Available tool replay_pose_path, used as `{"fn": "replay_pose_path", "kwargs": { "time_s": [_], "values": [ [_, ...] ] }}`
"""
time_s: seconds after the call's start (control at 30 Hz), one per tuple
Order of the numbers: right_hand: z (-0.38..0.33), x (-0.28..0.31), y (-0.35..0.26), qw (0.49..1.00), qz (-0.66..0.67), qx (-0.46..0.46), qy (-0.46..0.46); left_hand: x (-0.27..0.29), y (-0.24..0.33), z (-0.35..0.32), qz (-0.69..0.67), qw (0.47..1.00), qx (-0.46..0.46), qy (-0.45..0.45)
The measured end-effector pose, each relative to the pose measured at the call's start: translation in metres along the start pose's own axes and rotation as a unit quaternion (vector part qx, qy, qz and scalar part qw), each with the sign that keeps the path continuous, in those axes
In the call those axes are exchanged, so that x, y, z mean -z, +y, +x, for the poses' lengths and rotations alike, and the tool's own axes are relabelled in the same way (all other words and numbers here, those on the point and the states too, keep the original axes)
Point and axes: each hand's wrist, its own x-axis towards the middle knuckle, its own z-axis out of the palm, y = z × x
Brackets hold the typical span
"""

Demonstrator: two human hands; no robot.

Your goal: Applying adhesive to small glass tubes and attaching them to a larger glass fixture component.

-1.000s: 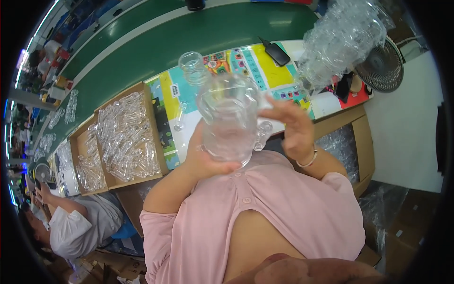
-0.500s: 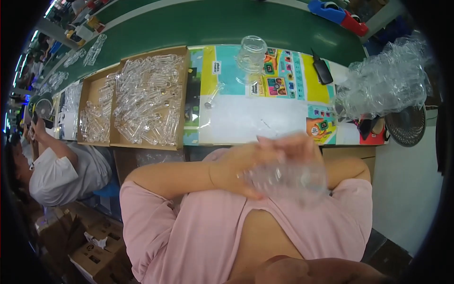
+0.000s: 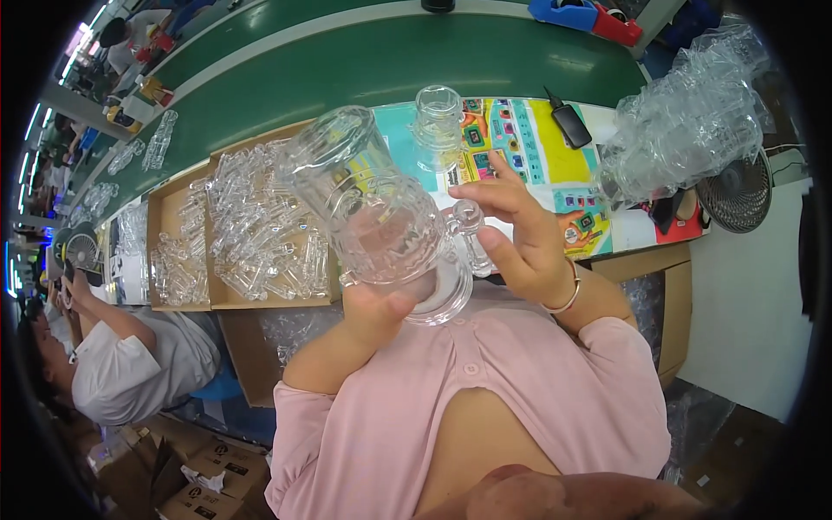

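A large clear plastic mug (image 3: 373, 204) is tilted in front of my chest, its upper end leaning to the far left. My left hand (image 3: 373, 303) is closed round its lower left side, with the fingers partly hidden behind the see-through wall. At the mug's right side is a clear handle (image 3: 469, 234). My right hand (image 3: 520, 234) has thumb and index finger at this handle, pinching it between them; the other fingers are spread. A second clear mug-like vessel (image 3: 438, 126) stands on the table beyond my right hand.
Cardboard trays (image 3: 325, 293) at the left hold many clear plastic pieces (image 3: 260, 217). A black handheld device (image 3: 569, 124) lies at the back right, near bagged clear vessels (image 3: 693, 121) and a black fan (image 3: 737, 192). A co-worker (image 3: 139, 355) sits at the left.
The mug has risen from close to my chest, toward the left and over the table. My hands, together before, are now apart, left at the wall and right at the handle.
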Motion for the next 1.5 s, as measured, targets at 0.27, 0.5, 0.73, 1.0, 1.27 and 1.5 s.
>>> {"fn": "replay_pose_path", "kwargs": {
  "time_s": [0.27, 0.5, 0.73, 1.0, 1.27, 1.5],
  "values": [
    [0.002, -0.016, 0.005, 0.999, 0.026, -0.026, 0.007, 0.015, -0.009, -0.001, -0.072, 0.997, -0.008, 0.017],
    [0.007, -0.049, -0.002, 0.99, -0.118, 0.082, 0.009, 0.021, -0.002, 0.003, 0.067, 0.993, -0.097, 0.0],
    [-0.006, -0.094, 0.03, 0.76, 0.601, -0.233, -0.086, 0.068, -0.01, -0.002, 0.049, 0.969, -0.207, 0.127],
    [0.016, -0.103, 0.09, 0.871, 0.412, -0.154, -0.22, 0.094, 0.007, -0.025, -0.12, 0.985, -0.036, 0.122],
    [0.034, -0.103, 0.152, 0.953, -0.231, 0.023, -0.193, 0.103, 0.018, -0.028, -0.088, 0.987, 0.026, 0.129],
    [0.03, -0.055, 0.079, 0.961, 0.12, -0.16, -0.192, 0.078, 0.03, -0.029, 0.147, 0.976, -0.071, 0.146]
  ]
}}
